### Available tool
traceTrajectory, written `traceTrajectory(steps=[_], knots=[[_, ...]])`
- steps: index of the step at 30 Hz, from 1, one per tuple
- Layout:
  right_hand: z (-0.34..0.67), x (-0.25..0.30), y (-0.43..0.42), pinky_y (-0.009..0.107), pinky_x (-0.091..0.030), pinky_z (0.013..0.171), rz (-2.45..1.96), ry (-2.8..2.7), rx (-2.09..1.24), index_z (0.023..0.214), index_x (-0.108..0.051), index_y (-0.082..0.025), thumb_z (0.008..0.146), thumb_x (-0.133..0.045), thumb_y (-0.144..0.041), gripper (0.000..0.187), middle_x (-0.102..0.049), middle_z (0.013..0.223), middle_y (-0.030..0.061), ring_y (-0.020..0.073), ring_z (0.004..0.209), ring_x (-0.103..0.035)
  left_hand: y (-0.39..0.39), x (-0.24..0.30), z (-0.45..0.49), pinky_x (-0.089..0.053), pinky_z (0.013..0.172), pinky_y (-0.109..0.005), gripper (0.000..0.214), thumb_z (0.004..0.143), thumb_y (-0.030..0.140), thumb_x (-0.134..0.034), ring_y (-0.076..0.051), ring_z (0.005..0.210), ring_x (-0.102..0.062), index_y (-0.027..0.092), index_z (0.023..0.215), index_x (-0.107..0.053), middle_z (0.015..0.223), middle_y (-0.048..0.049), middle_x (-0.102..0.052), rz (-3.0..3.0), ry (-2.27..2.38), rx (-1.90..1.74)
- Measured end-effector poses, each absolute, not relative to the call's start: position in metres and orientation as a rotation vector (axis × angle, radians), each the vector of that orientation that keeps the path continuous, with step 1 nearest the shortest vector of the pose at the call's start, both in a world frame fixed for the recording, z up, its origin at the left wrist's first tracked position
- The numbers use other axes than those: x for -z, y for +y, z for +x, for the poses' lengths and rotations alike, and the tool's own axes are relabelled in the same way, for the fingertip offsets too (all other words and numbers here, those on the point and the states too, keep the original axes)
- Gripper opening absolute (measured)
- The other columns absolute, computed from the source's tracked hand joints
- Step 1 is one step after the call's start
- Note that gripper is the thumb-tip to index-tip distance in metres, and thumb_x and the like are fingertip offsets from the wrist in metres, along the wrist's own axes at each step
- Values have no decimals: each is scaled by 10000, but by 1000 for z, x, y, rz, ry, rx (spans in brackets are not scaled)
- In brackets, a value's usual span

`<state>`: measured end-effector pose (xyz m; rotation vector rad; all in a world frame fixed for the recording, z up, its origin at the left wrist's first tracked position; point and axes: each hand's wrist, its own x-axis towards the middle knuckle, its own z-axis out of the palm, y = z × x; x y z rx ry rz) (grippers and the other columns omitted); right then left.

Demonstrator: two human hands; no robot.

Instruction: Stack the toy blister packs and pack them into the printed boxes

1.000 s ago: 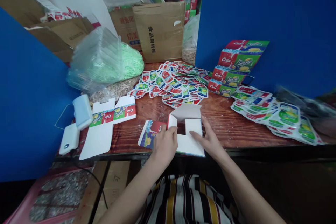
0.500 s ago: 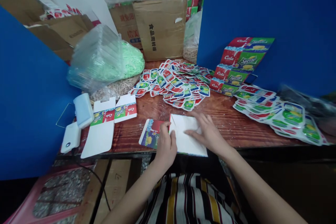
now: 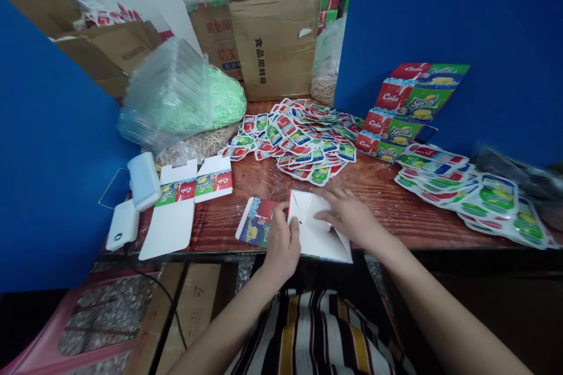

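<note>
A printed cardboard box (image 3: 310,234), its white inside facing up, lies at the table's front edge with a Cola and Sprite flap (image 3: 255,224) stretching out to the left. My left hand (image 3: 282,238) grips the box's left wall, thumb inside and fingers outside. Over the far right part of the box, my right hand (image 3: 349,215) has its fingers spread and touches the white inside. A folded crease shows at the box's lower right corner.
Loose Cola and Sprite cards (image 3: 303,143) form a pile beyond the box. More cards (image 3: 475,190) lie at right, below a printed strip (image 3: 402,108). An unfolded carton (image 3: 169,225), power banks (image 3: 123,225) and a bag of green shreds (image 3: 224,99) are at left.
The camera view has shifted slightly, moving the scene a little to the right. Inside the box, the right side has lifted into a clearer fold under my right hand.
</note>
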<state>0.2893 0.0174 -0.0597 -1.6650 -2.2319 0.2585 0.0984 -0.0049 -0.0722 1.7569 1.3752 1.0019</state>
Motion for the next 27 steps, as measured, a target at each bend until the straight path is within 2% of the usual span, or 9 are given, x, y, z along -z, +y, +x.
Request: traceTrajectory(steps=[3, 8, 12, 14, 17, 20, 22, 24, 27], knots=[[288, 63, 22, 450, -493, 853, -1711, -2199, -195, 1305, -560, -239, 839, -640, -328, 480, -639, 1143, 109, 297, 1051, -547, -5, 72, 99, -405, 934, -399, 277, 968, 315, -345, -226, 1078, -536, 159, 1194, -380, 1169, -142, -539, 1737, 1376, -1015], [301, 68, 27, 405, -480, 918, -1542, -2089, -512, 1337, -519, -216, 793, -662, -510, 634, -569, 1246, 120, 268, 1127, -554, -5, 77, 98, -387, 978, -398, 312, 971, 362, -367, -219, 1139, -520, 177, 1221, -383, 1222, -132, -533, 1589, 1369, -1073], [307, 74, 25, 401, -466, 955, -1473, -1931, -733, 1347, -496, -227, 819, -634, -504, 612, -552, 1288, 115, 256, 1169, -546, -4, 82, 98, -409, 965, -377, 280, 968, 367, -381, -200, 1104, -537, 186, 1179, -415, 1191, -112, -555, 1443, 1370, -1136], [308, 77, 23, 403, -481, 941, -1481, -1734, -829, 1390, -435, -217, 767, -687, -516, 736, -544, 1315, 125, 265, 1188, -538, -5, 81, 100, -418, 958, -364, 262, 967, 360, -385, -190, 1093, -538, 187, 1159, -426, 1176, -106, -559, 1395, 1361, -1159], [308, 81, 16, 393, -547, 806, -1525, -1400, -1116, 1432, -359, -180, 734, -713, -534, 859, -626, 1199, 140, 271, 1041, -626, -13, 73, 103, -419, 968, -369, 279, 968, 356, -389, -192, 1100, -531, 188, 1186, -432, 1175, -104, -555, 1431, 1334, -1174], [306, 74, 6, 391, -568, 724, -1385, -1225, -1428, 1411, -400, -194, 788, -662, -531, 755, -681, 1080, 118, 248, 869, -678, -29, 58, 100, -376, 1037, -414, 297, 972, 329, -384, -219, 1207, -478, 194, 1230, -437, 1277, -130, -504, 1589, 1301, -1226], [306, 61, -1, 416, -561, 789, -1288, -1289, -1259, 1325, -521, -220, 776, -688, -502, 639, -652, 1159, 124, 268, 956, -663, -40, 48, 93, -331, 1089, -455, 331, 974, 334, -368, -248, 1305, -402, 206, 1275, -420, 1378, -146, -435, 1716, 1189, -1314], [304, 45, -7, 465, -510, 927, -1184, -1480, -868, 1205, -632, -247, 744, -739, -450, 515, -562, 1311, 121, 309, 1148, -577, -45, 38, 81, -311, 1110, -484, 389, 974, 388, -345, -272, 1348, -360, 223, 1323, -393, 1429, -145, -394, 1756, 1078, -1452], [292, 26, -16, 505, -429, 1047, -989, -1809, -270, 1151, -673, -294, 757, -750, -324, 403, -364, 1489, 74, 332, 1322, -413, -40, 25, 59, -426, 1029, -455, 442, 978, 463, -265, -264, 1253, -486, 230, 1330, -396, 1370, -142, -476, 1577, 1170, -1537]])
